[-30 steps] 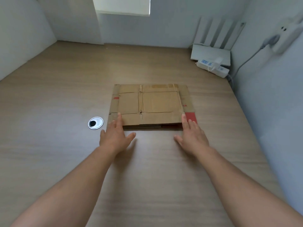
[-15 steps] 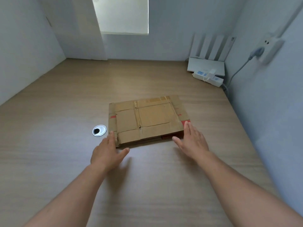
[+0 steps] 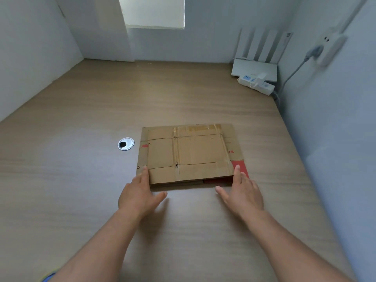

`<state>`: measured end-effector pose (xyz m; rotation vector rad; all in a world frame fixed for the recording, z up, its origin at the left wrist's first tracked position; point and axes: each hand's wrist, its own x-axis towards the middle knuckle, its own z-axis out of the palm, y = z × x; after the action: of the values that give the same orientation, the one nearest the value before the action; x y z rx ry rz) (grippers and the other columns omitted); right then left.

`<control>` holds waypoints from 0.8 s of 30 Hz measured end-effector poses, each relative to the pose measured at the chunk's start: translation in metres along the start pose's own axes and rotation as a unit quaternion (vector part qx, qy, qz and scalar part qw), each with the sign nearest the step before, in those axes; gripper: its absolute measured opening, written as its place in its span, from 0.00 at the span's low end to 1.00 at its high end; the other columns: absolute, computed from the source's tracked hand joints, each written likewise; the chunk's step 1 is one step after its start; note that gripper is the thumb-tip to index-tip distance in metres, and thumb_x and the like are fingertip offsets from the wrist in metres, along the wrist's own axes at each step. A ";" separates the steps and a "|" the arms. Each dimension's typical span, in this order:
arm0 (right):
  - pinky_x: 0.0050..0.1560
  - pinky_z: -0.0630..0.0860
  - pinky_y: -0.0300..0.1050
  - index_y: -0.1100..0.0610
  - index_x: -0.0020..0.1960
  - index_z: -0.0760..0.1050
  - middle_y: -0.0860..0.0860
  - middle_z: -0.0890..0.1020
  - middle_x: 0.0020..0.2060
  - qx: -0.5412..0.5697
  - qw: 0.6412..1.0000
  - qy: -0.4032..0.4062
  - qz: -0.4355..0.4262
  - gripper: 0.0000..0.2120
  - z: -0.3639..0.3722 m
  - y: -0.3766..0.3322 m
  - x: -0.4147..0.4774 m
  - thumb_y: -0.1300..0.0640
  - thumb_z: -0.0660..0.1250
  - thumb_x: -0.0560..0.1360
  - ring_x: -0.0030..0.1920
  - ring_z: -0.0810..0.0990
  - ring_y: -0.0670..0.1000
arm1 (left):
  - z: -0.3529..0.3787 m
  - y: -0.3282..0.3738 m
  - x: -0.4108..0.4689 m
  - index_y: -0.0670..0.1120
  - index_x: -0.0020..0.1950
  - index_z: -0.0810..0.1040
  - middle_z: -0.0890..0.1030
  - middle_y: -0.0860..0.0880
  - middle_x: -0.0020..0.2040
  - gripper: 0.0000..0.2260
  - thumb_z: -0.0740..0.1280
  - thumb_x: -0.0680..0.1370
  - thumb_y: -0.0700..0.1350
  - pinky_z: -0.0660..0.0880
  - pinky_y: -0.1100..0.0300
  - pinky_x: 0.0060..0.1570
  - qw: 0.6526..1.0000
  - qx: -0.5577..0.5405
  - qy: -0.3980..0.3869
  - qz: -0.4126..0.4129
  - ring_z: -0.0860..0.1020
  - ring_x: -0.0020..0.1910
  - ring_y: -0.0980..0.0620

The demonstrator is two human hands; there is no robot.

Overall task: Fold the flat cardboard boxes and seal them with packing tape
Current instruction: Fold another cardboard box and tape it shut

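Flat brown creased cardboard box (image 3: 190, 154) with red markings, lying on tan wooden tabletop (image 3: 81, 180): left hand (image 3: 138, 193) at 7 o'clock corner, right hand (image 3: 243, 192) at 5 o'clock corner, fingers straight, spread, fingertips touching cardboard.

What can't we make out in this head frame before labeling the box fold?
Head view only.
- cardboard stack: count of flat boxes unclear; the top sheet covers all but a red sliver at the near edge.
- red print on its right flap: too small to read.
- left hand and right hand: fingertips pressing the cardboard or hovering, the angle hides any gap.
- wall socket: blurred.
- packing tape: none in frame.
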<state>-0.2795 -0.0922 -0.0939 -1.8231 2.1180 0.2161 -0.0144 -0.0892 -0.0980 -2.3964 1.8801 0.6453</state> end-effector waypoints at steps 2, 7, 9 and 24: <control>0.75 0.48 0.47 0.60 0.77 0.34 0.54 0.51 0.78 -0.007 1.000 -0.008 0.009 0.45 0.006 0.006 -0.025 0.33 0.52 0.76 0.77 0.50 0.51 | 0.000 0.001 -0.021 0.49 0.79 0.40 0.63 0.49 0.75 0.45 0.62 0.73 0.66 0.67 0.53 0.65 1.000 0.028 -0.010 0.006 0.68 0.68 0.45; 0.74 0.53 0.48 0.61 0.76 0.35 0.55 0.62 0.75 -0.014 1.000 0.007 0.024 0.47 0.016 0.016 -0.079 0.32 0.54 0.75 0.74 0.60 0.53 | 0.003 0.002 -0.065 0.47 0.79 0.40 0.64 0.48 0.74 0.46 0.61 0.73 0.68 0.65 0.53 0.67 0.993 0.109 -0.045 0.020 0.68 0.68 0.46; 0.71 0.58 0.49 0.60 0.77 0.36 0.54 0.66 0.72 -0.029 0.999 0.017 0.022 0.48 0.019 0.018 -0.096 0.31 0.56 0.74 0.71 0.65 0.54 | 0.009 0.002 -0.082 0.46 0.79 0.42 0.65 0.47 0.73 0.47 0.60 0.72 0.69 0.66 0.53 0.67 0.989 0.139 -0.049 0.026 0.68 0.67 0.46; 0.65 0.65 0.51 0.54 0.72 0.59 0.54 0.68 0.65 0.226 0.960 0.143 0.078 0.39 -0.012 -0.006 -0.115 0.36 0.67 0.69 0.66 0.67 0.55 | -0.018 0.011 -0.105 0.50 0.67 0.65 0.69 0.45 0.58 0.32 0.59 0.72 0.70 0.74 0.52 0.54 0.999 -0.034 0.028 0.012 0.71 0.59 0.45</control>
<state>-0.2613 0.0098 -0.0417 -1.4889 2.2620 -0.4875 -0.0392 0.0002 -0.0438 -2.4617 1.9418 0.6626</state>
